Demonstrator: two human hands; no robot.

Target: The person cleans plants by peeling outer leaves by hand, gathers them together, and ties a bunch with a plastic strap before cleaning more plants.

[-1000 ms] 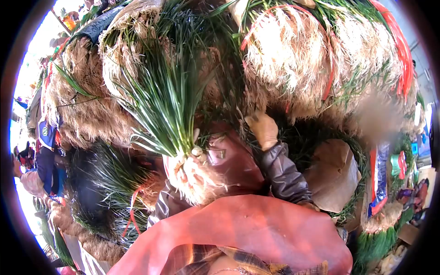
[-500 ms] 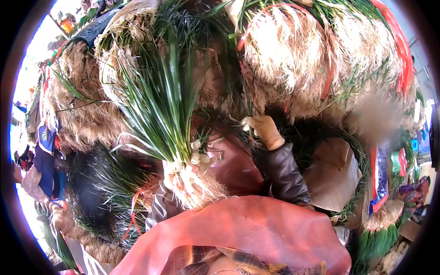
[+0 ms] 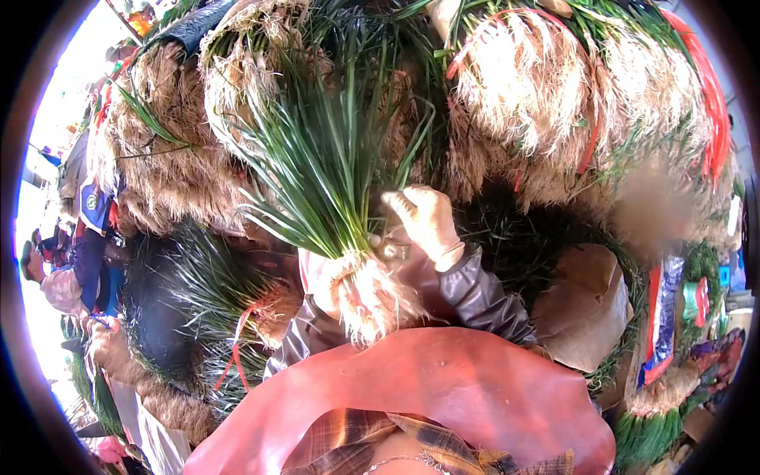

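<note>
A bunch of spring onions (image 3: 336,182) stands in front of my chest, its green leaves fanned upward and its pale roots (image 3: 372,305) hanging down. My left hand (image 3: 393,247), in a light glove, is wrapped round the stems just above the roots; only its fingertips show clearly, the rest being behind the bunch. To the right of the leaves is my right hand (image 3: 427,226), also gloved. Its fingers reach toward the leaves, slightly apart and a little blurred, with nothing visible in them. A red apron (image 3: 404,380) covers my front.
Large root-out bundles (image 3: 522,87) with red ties are stacked ahead. More tied greens (image 3: 214,285) lie at the left. A brown sheet (image 3: 582,309) sits at the right, above another bundle (image 3: 653,412). A person (image 3: 87,261) is at the far left.
My right hand has moved left and down, closer to the bunch, and its fingers look less curled. The bunch in my left hand has shifted right and slightly up in view.
</note>
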